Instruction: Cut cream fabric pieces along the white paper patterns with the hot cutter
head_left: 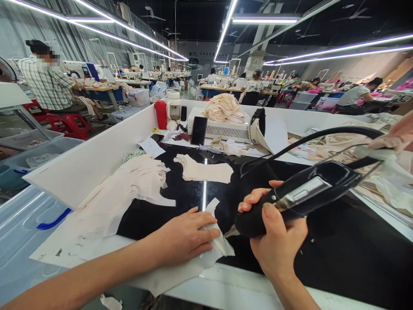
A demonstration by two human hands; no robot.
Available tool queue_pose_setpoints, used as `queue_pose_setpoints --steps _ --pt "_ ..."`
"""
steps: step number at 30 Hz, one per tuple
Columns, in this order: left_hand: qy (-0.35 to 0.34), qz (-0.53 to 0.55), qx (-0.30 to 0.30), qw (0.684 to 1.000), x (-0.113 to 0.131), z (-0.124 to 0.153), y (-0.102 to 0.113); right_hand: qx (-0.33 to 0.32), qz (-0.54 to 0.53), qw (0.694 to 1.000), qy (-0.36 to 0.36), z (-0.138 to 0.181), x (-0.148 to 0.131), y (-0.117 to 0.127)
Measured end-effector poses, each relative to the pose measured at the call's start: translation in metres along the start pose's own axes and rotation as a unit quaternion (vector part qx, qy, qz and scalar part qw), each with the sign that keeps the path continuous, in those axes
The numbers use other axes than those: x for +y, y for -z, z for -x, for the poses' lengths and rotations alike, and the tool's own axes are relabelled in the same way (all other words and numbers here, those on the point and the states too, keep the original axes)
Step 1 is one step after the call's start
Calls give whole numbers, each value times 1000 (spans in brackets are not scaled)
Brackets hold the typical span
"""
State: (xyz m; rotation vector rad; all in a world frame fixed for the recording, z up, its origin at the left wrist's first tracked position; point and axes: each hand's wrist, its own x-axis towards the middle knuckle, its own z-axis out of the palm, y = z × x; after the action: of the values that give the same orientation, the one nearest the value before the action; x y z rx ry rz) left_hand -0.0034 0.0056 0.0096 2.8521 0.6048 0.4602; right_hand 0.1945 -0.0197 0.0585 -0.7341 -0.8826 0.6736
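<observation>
My left hand lies flat on a cream fabric piece, fingers stretched out, over a white sheet at the table's near edge. My right hand is wrapped round a black corded hand-held electric cutter with a silver panel. Its narrow tip points left, close beside the fabric under my left fingers; whether they touch I cannot tell. Beyond my hands, a small stack of cut cream pieces rests on the black tabletop. Layered cream pieces are heaped to the left.
A white box bears a fabric pile; a phone leans against it. A red cup stands beside. What looks like another person's hand is near the black cable. Low white walls edge the table.
</observation>
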Motion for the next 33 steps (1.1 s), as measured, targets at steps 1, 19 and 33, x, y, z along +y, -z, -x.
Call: queue_pose_setpoints --steps 1,19,33 --pt "1 1 0 1000 0 0 0 0 -1 1000 -1 0 0 0" --pt "-3 10 13 1000 0 2 -5 18 2 1000 -3 -10 6 -13" --pt "10 33 6 999 12 2 -3 15 11 1000 -5 -10 9 -15"
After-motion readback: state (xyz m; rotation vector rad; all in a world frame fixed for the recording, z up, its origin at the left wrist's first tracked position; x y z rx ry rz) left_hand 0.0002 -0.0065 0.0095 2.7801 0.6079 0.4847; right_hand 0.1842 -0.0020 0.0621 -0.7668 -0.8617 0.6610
